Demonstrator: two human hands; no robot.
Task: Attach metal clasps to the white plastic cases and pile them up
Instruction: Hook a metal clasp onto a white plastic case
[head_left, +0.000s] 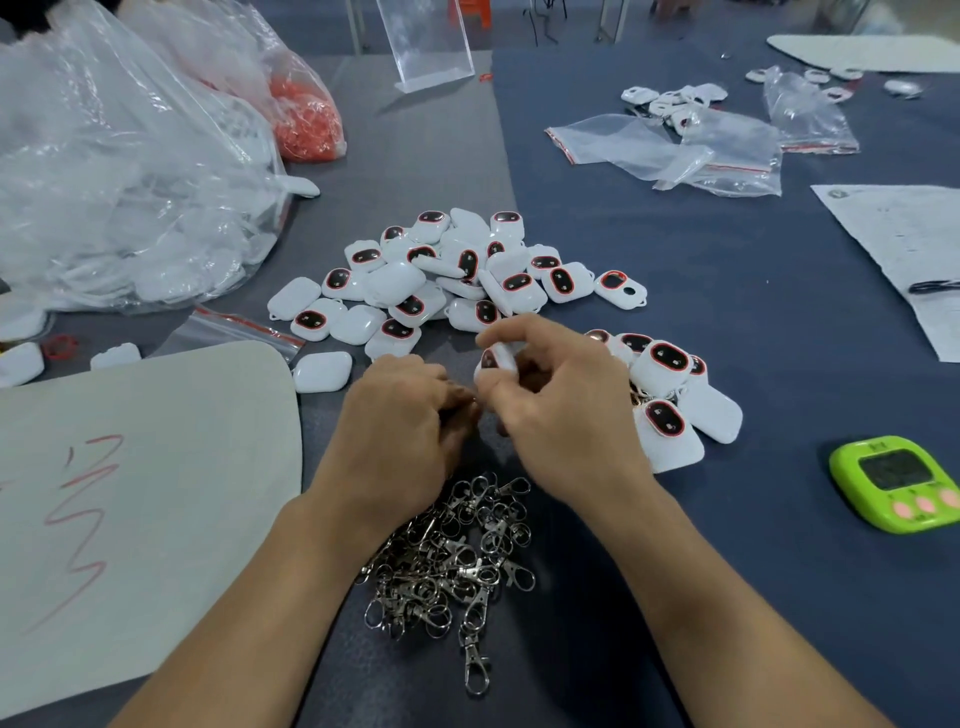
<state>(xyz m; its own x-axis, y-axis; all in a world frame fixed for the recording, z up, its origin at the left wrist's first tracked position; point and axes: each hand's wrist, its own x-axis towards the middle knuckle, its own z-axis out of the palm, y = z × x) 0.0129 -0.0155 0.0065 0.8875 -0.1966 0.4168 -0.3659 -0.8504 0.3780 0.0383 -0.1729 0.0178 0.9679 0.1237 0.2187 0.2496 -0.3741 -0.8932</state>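
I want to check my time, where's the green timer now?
In the head view, the lime-green plastic timer with pink buttons lies at the right edge on the dark blue mat, right of the small pile of white plastic cases.

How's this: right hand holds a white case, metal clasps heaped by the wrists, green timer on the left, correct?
One slip: the head view shows the green timer on the right, not the left. The right hand does hold a white case.

One head-worn wide-angle cam is looking forward and down, close over the blue-grey covered table (753, 364); left hand (400, 421) and right hand (561, 410) are sitting mid-frame.
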